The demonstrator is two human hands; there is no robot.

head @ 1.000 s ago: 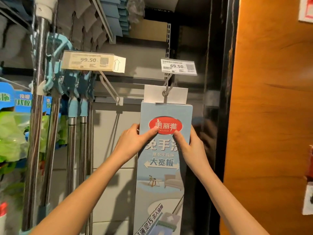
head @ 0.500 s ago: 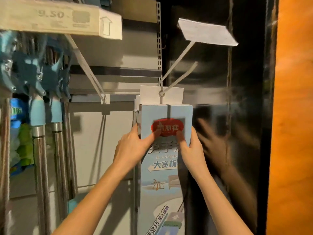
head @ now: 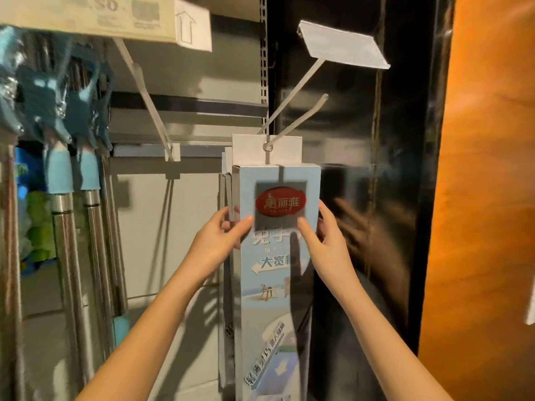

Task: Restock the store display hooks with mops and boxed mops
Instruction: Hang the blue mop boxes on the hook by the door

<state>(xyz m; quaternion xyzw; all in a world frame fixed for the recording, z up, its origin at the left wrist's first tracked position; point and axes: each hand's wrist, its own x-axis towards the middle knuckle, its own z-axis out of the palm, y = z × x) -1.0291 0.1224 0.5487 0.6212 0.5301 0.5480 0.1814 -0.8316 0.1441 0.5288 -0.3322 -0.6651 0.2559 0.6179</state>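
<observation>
A grey slotted back panel (head: 188,76) fills the display bay, with a glossy black post (head: 362,198) and an orange wood-look wall (head: 492,198) to its right. Two price tags show — a yellowish one (head: 95,18) at top left and a white one (head: 344,44) tipped up on its arm. On the left hang at least three mops (head: 62,215) with steel poles and blue collars, all pointing straight down; the blur hides any more behind them.

The boxed mop (head: 275,285) hangs from the display hook (head: 298,120) by a metal eyelet in its white header card, its long axis vertical, printed face and red logo towards the person. At least one more box edge (head: 227,180) peeks out just behind it; I cannot count further.

The left hand (head: 220,241) pinches the box's left edge, thumb across the front. The right hand (head: 327,241) clasps the right edge — thumb on the face, fingers wrapped behind.
</observation>
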